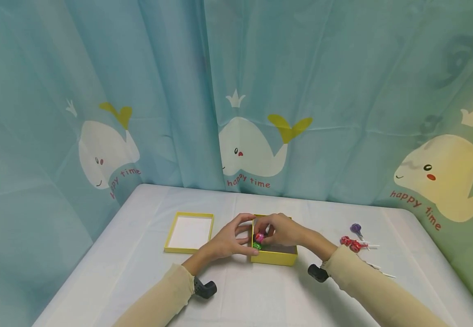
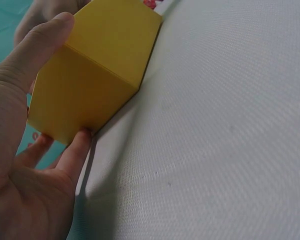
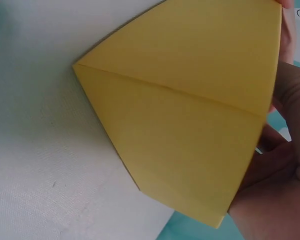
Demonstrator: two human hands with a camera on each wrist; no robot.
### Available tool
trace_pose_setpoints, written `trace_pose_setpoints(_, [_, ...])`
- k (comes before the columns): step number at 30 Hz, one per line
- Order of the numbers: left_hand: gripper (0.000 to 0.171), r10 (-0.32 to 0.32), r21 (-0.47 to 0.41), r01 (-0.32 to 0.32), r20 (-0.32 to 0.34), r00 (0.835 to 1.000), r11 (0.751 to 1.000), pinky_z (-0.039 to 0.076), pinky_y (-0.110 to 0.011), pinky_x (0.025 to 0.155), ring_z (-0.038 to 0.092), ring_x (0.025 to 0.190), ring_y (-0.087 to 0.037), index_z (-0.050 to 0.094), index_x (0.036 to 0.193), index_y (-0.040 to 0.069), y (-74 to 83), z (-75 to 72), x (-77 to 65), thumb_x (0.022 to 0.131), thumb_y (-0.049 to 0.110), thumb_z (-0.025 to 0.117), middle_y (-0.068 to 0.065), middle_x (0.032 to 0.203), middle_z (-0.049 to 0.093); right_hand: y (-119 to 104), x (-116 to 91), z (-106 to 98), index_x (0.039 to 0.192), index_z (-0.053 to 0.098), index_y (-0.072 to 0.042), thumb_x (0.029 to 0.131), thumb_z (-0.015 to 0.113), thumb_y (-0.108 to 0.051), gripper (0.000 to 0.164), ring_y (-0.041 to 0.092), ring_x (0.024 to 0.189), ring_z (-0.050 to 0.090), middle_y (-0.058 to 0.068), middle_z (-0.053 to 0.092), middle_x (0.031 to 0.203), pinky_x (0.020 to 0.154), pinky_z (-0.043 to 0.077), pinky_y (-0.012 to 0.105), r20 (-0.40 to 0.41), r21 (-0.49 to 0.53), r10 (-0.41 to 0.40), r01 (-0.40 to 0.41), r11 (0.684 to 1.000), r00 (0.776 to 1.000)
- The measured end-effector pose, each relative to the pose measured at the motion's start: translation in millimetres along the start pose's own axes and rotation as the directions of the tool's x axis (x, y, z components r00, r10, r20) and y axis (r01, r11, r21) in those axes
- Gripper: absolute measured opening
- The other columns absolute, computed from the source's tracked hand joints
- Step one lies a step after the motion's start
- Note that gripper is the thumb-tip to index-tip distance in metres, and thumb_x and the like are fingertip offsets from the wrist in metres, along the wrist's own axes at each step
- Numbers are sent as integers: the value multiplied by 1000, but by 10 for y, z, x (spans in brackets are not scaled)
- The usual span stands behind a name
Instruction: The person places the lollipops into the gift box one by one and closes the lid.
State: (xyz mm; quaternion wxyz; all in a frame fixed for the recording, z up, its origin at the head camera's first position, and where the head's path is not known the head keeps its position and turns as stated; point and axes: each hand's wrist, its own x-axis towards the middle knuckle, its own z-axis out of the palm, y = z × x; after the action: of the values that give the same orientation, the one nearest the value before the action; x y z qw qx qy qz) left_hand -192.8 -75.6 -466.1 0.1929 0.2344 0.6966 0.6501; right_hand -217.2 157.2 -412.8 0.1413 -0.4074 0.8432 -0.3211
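Observation:
A yellow box [image 1: 275, 258] with a grey inside stands uncovered on the table. My left hand [image 1: 226, 240] holds it at its left side, the thumb at the near left corner and the fingers spread along the left wall. In the left wrist view, thumb and fingertips rest against the yellow box [image 2: 97, 85]. My right hand [image 1: 284, 229] reaches in over the rim and pinches a red-and-pink lollipop [image 1: 259, 237] at the left end. Below that lies a green lollipop [image 1: 257, 245] in the box. In the right wrist view, the box wall [image 3: 180, 120] hides the right fingertips.
Left of the box lies its yellow-rimmed lid [image 1: 189, 231], white inside facing up. To the right are a purple lollipop [image 1: 356, 228], red lollipops [image 1: 355, 246] and more white sticks [image 1: 388, 275], partly behind the right sleeve. A blue curtain [image 1: 179, 91] hangs behind the table.

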Motion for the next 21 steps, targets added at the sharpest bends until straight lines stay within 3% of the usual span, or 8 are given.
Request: trace_pose_setpoints(21, [89,6,-9,-6,-1,1000,1000,49,-38,110,36,148,-32,37,153,13,5,-4,-4,81,4,87,-10,162,32,-23,-21,41,102,68,-10,85,82,0,24,18,85,67,-2,70,93,74,60,23,-26,-27,1,-2,1000,1000])
